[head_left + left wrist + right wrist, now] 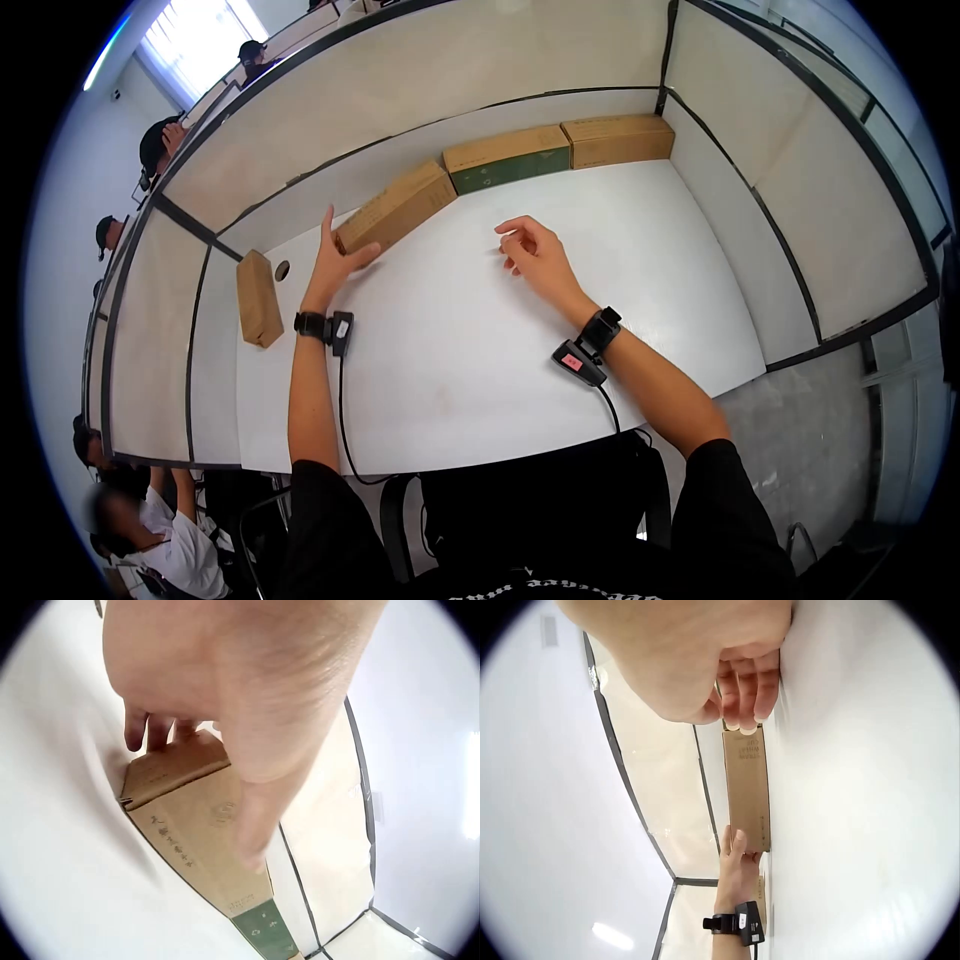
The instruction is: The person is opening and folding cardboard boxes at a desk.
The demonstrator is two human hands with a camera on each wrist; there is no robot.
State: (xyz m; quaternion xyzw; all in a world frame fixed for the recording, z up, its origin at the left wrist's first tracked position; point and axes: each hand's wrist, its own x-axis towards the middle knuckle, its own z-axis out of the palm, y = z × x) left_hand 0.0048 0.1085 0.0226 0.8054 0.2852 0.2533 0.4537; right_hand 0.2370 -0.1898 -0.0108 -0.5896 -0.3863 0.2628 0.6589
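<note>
At the left end of a long brown cardboard box point(400, 212), which lies at an angle, is my left hand point(335, 268). Its fingers stretch along the box's end and its thumb points along the front side. The left wrist view shows the fingertips right at the end face of the box point(187, 825), with the thumb overlapping its printed side. My right hand point(538, 255) hovers over the middle of the white table with loosely curled fingers and nothing held. A second box point(508, 160), with a green side, continues the row, followed by a third brown box point(622, 141) in the far right corner.
Another brown box point(259, 300) stands apart at the left wall, beside a round hole point(282, 270) in the white table point(440, 390). Pale partition panels point(430, 85) with black edging enclose the back and both sides. Several people are beyond the left partition.
</note>
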